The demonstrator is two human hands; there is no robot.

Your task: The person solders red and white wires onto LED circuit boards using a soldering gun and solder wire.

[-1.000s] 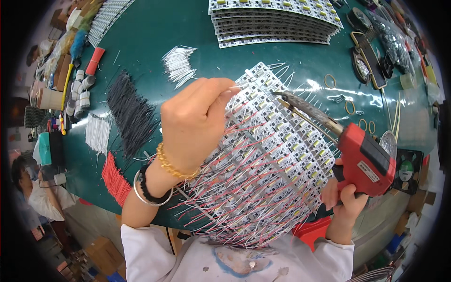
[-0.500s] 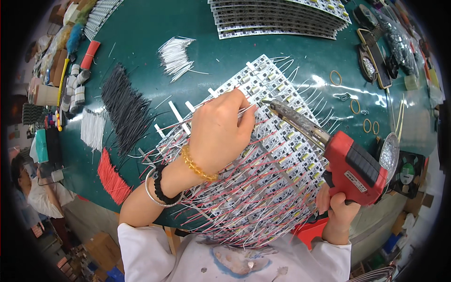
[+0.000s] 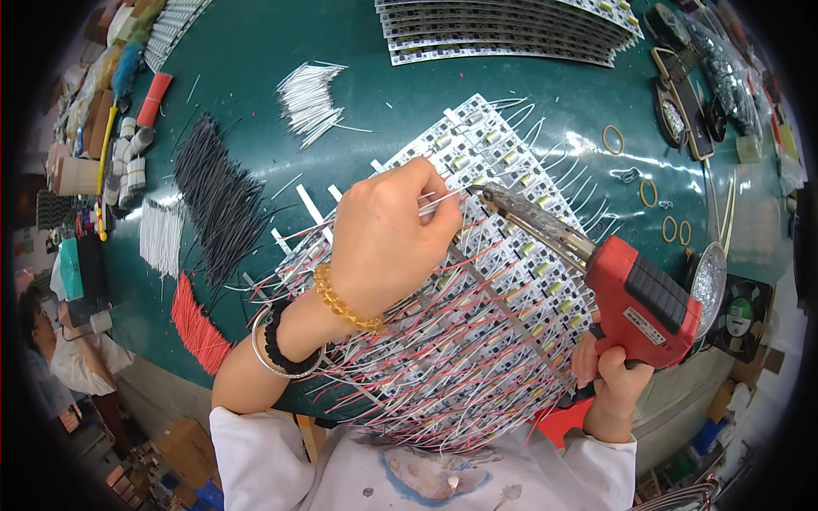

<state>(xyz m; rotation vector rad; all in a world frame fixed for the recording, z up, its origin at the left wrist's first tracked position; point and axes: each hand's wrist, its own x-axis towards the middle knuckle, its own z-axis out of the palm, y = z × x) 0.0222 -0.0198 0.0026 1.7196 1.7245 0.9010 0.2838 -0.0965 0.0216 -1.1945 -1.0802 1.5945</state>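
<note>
My left hand (image 3: 385,234) is closed in a pinch on white wires (image 3: 436,203), above a panel of white circuit boards (image 3: 503,157). Their ends point toward the tip of a red soldering gun (image 3: 645,300). My right hand (image 3: 620,381) is wrapped around the gun's handle from below. The gun's dark, worn barrel slants up and left over the panel, and its tip is close to the left fingertips. Whether tip and wire touch I cannot tell. Red and white wires stick out of the panel's lower rows in a dense tangle.
Left on the green table (image 3: 256,51) lie piles of black wires (image 3: 220,200), red wires (image 3: 196,324) and white wires (image 3: 308,100). Stacked boards (image 3: 503,34) stand at the far edge. Right are rubber bands (image 3: 613,139), a silvery dish (image 3: 707,277) and a black fan (image 3: 740,315).
My left hand has shifted slightly left with the white wires. The soldering gun's tip has followed a little to the left and down. The whole view has also moved slightly.
</note>
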